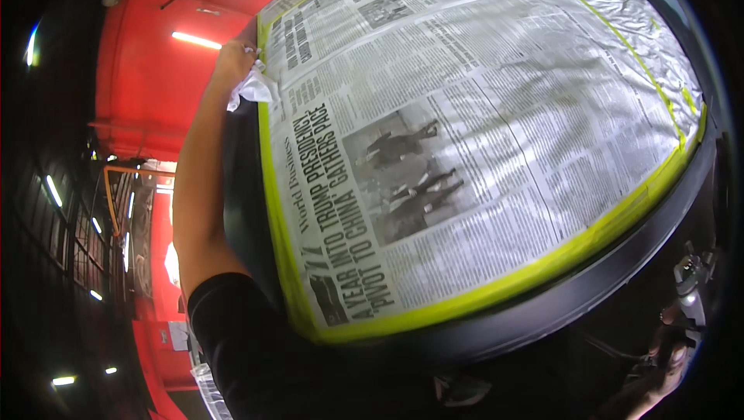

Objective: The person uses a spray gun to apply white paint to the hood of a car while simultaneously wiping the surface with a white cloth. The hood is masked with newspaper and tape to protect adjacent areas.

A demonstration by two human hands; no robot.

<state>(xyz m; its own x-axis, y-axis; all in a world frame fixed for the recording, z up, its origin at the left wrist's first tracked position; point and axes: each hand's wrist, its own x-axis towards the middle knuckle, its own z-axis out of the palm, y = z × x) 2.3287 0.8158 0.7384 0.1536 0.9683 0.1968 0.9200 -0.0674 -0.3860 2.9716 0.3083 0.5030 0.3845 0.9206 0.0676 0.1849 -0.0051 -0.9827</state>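
Observation:
My left hand (236,63) is closed on a crumpled white cloth (254,88), up at the left edge of a dark, curved panel (535,308). Sheets of newspaper (496,102) cover most of that panel's face, with bright yellow masking tape (465,300) running along their borders. The cloth is beside the tape on the left border. Low at the far right, in shadow, my right hand (665,373) grips what looks like a metal spray gun (690,288). Its grip is partly hidden by the fingers, and it is held apart from the panel's lower rim.
Wrinkled sheeting (643,32) with more yellow tape lies at the panel's far right. Behind my left arm stands a red wall (147,71) with a lit tube lamp (197,39). A dark slatted surface (54,226) with small lights fills the left side.

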